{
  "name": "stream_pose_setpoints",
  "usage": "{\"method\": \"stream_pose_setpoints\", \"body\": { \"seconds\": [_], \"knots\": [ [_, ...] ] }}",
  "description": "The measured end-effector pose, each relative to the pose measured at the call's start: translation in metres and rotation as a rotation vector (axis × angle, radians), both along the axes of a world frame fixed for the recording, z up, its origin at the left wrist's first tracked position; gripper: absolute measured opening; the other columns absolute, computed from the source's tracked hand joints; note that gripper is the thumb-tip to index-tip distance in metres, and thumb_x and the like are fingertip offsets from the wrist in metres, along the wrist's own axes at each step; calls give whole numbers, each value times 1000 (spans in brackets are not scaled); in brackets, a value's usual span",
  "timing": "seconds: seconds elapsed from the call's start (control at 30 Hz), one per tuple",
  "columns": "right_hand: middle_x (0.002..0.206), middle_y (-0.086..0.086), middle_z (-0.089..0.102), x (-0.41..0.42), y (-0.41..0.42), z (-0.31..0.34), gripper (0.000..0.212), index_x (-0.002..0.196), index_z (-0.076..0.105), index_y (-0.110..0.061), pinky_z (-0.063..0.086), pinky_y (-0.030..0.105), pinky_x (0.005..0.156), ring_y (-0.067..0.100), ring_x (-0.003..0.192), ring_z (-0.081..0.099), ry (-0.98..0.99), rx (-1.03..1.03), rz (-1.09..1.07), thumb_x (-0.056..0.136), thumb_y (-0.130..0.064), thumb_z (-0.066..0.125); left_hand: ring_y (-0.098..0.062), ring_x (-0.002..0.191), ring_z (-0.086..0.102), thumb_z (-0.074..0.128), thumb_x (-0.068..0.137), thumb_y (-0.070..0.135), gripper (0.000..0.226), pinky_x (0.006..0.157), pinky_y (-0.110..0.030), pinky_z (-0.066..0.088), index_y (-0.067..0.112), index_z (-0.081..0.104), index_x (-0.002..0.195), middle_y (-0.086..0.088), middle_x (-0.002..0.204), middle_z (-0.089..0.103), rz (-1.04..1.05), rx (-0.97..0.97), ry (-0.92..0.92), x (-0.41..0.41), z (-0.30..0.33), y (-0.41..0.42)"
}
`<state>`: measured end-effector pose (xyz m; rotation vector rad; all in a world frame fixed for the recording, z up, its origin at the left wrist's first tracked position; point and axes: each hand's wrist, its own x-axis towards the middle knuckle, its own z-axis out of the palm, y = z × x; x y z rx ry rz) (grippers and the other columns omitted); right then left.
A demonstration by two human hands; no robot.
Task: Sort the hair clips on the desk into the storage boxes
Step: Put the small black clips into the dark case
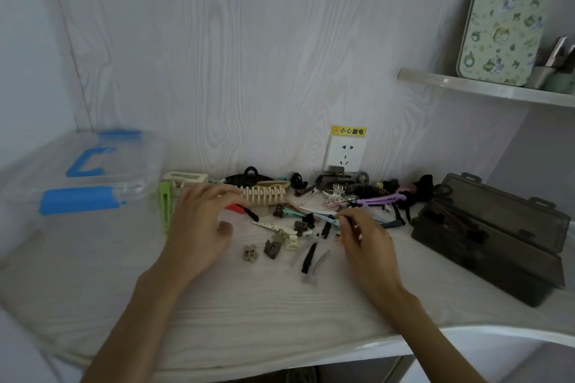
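Note:
A heap of several hair clips lies along the back of the white desk (249, 305): a big beige claw clip (266, 193), a green snap clip (165, 205), a purple duckbill clip (379, 199), and a black flat clip (309, 258) nearer me. My left hand (202, 224) hovers with its fingers spread, the fingertips by a red clip (235, 208). My right hand (364, 236) is curled, its fingertips at a light-blue clip (326, 218); something dark shows between them. A clear box with blue latches (93, 165) stands shut at the left. A dark smoky box (485, 246) stands open at the right, with dark items inside.
A wall socket (343, 154) with a yellow warning label sits just behind the heap. A shelf (485, 88) at the upper right carries a floral tin (504, 15) and some cups. The desk's front edge curves away at the lower right.

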<state>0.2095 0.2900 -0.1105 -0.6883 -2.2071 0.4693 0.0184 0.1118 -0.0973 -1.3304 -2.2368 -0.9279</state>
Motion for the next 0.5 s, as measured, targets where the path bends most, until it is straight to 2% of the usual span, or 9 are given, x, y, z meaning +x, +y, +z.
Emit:
{"method": "stream_pose_setpoints", "body": {
  "seconds": [0.07, 0.1, 0.13, 0.2, 0.3, 0.4, 0.5],
  "knots": [
    [93, -12, 60, -19, 1, 2, 17, 105, 59, -24, 44, 15, 66, 2, 78, 55, 4, 2, 53, 96, -23, 46, -2, 87, 51, 69, 74, 32, 24, 82, -25, 37, 41, 62, 94, 22, 93, 59, -95, -8, -79, 13, 6, -1],
    [94, -11, 59, -28, 1, 4, 16, 106, 59, -23, 43, 16, 66, 2, 78, 54, -4, 3, 69, 96, -22, 46, 1, 77, 51, 66, 74, 49, 23, 72, -21, 39, 45, 58, 94, 23, 85, 58, -141, -91, -145, 20, 6, -1],
    [96, -10, 58, -37, 2, 5, 16, 107, 57, -23, 44, 18, 67, 4, 80, 53, -18, 6, 78, 95, -25, 46, 3, 70, 51, 64, 69, 64, 33, 63, -18, 39, 47, 55, 96, 21, 81, 57, -156, -207, -187, 25, 6, 0],
    [106, -9, 54, -48, 4, 6, 23, 113, 53, -24, 42, 22, 70, 7, 86, 52, -90, -9, 91, 93, -35, 51, 3, 68, 53, 58, 58, 79, 54, 57, -15, 37, 45, 52, 100, 20, 84, 56, -146, -385, -147, 28, 2, 2],
    [111, -13, 51, -51, 6, 2, 39, 118, 50, -28, 41, 23, 71, 6, 88, 52, -243, -11, 157, 86, -48, 55, 1, 80, 54, 52, 60, 81, 60, 62, -18, 38, 42, 52, 106, 21, 98, 54, -135, -369, -135, 22, -5, 7],
    [104, -12, 59, -49, 6, -2, 31, 113, 57, -33, 41, 21, 69, 3, 86, 52, -280, 55, 222, 87, -49, 52, 0, 91, 55, 41, 67, 80, 58, 73, -25, 46, 43, 52, 111, 22, 109, 55, -192, -345, -121, 20, -14, 13],
    [96, -11, 61, -49, 6, -4, 21, 106, 63, -34, 38, 20, 65, 2, 82, 51, -259, 58, 267, 90, -41, 53, 5, 90, 55, 49, 76, 69, 42, 72, -17, 45, 48, 52, 113, 23, 108, 58, -226, -280, -144, 22, -17, 17]
  ]
}}
